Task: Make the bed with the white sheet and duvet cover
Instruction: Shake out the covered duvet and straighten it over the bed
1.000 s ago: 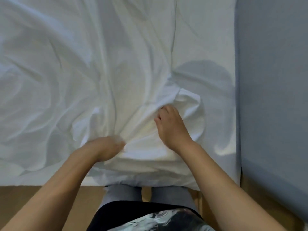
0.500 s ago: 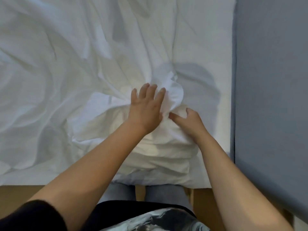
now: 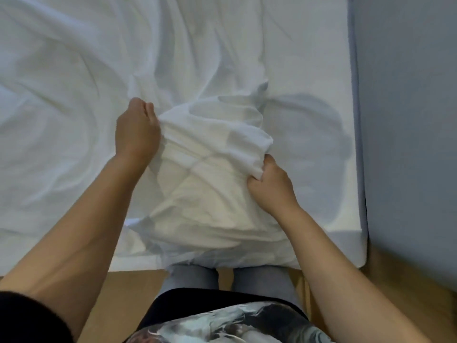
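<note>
Left hand (image 3: 137, 129) grips the left edge of a bunched white cloth (image 3: 215, 144), fingers curled round its folds. Right hand (image 3: 270, 186) is clamped on the cloth's lower right edge, with fabric pinched in the curled fingers. The bundle sits between both hands as a rumpled hump, its near end trailing over the bed edge toward the person. Sheet or duvet cover: cannot tell. A wrinkled white sheet (image 3: 61, 95) spreads flat to the left of and beyond the left hand. Right of the right hand the sheet is smoother and shadowed, then comes a blue-grey wall (image 3: 408, 120). Below the wrists: wooden floor (image 3: 138, 280), grey trouser legs (image 3: 193, 278).
</note>
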The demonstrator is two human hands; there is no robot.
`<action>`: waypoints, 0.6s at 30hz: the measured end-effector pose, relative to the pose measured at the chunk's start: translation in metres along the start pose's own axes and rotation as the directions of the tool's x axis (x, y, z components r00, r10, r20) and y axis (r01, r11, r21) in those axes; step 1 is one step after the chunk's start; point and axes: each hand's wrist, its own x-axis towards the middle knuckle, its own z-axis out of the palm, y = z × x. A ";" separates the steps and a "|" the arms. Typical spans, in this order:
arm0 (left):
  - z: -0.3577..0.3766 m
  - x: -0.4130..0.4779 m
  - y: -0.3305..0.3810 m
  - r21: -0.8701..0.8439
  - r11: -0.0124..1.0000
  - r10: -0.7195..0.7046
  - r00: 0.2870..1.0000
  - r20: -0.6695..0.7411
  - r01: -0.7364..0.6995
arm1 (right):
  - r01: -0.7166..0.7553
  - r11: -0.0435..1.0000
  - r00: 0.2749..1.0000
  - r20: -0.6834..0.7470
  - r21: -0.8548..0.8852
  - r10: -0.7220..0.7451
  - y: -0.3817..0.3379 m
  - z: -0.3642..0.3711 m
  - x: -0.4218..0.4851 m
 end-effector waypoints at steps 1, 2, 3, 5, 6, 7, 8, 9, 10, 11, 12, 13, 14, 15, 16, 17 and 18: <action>0.001 -0.006 0.001 0.109 0.992 0.064 0.998 0.013 -0.065 | 0.009 1.000 1.000 -0.025 -0.030 -0.010 -0.002 0.004 -0.004; 0.005 -0.017 0.005 0.177 0.968 0.181 0.983 0.012 -0.180 | 0.006 0.999 0.998 -0.056 -0.040 -0.008 -0.002 0.006 -0.008; 0.010 -0.032 0.011 0.202 0.923 0.330 0.944 0.025 -0.328 | -0.004 0.999 0.996 -0.093 -0.035 0.001 -0.002 0.006 -0.012; 0.023 -0.070 0.023 0.166 0.786 0.592 0.802 0.079 -0.596 | -0.034 0.999 0.989 -0.140 0.019 0.037 -0.002 -0.001 -0.021; 0.030 -0.088 0.026 0.116 0.729 0.665 0.738 0.113 -0.675 | -0.043 0.996 0.990 -0.131 0.075 0.053 -0.003 -0.007 -0.025; 0.035 -0.104 0.029 0.057 0.708 0.689 0.706 0.164 -0.704 | -0.050 0.986 0.993 -0.097 0.157 0.066 -0.005 -0.015 -0.030; 0.037 -0.117 0.033 -0.011 0.724 0.672 0.703 0.233 -0.689 | -0.059 0.960 0.996 -0.049 0.272 0.075 -0.008 -0.022 -0.036; 0.039 -0.125 0.037 -0.082 0.762 0.634 0.712 0.303 -0.643 | -0.076 0.915 0.996 -0.003 0.395 0.084 -0.010 -0.029 -0.042; 0.039 -0.131 0.041 -0.144 0.797 0.594 0.716 0.367 -0.587 | -0.111 0.862 0.994 0.046 0.494 0.101 -0.010 -0.035 -0.049; 0.039 -0.134 0.043 -0.196 0.810 0.580 0.701 0.415 -0.553 | -0.149 0.810 0.989 0.087 0.567 0.121 -0.008 -0.038 -0.055; 0.039 -0.136 0.044 -0.228 0.802 0.590 0.670 0.450 -0.553 | -0.185 0.763 0.983 0.107 0.619 0.151 -0.004 -0.039 -0.058; 0.040 -0.138 0.042 -0.243 0.779 0.614 0.628 0.477 -0.578 | -0.213 0.720 0.976 0.115 0.660 0.183 0.000 -0.039 -0.062; 0.041 -0.139 0.041 -0.245 0.753 0.636 0.581 0.508 -0.610 | -0.233 0.686 0.970 0.115 0.690 0.214 0.004 -0.037 -0.065; 0.044 -0.139 0.037 -0.236 0.736 0.642 0.544 0.540 -0.635 | -0.243 0.654 0.966 0.115 0.717 0.233 0.007 -0.034 -0.068; 0.048 -0.137 0.032 -0.233 0.723 0.648 0.519 0.557 -0.651 | -0.243 0.633 0.965 0.115 0.735 0.238 0.010 -0.029 -0.070; 0.052 -0.135 0.027 -0.247 0.704 0.667 0.502 0.551 -0.666 | -0.246 0.628 0.964 0.118 0.738 0.238 0.013 -0.024 -0.071; 0.055 -0.132 0.023 -0.265 0.682 0.694 0.490 0.527 -0.681 | -0.249 0.636 0.963 0.120 0.731 0.240 0.016 -0.019 -0.071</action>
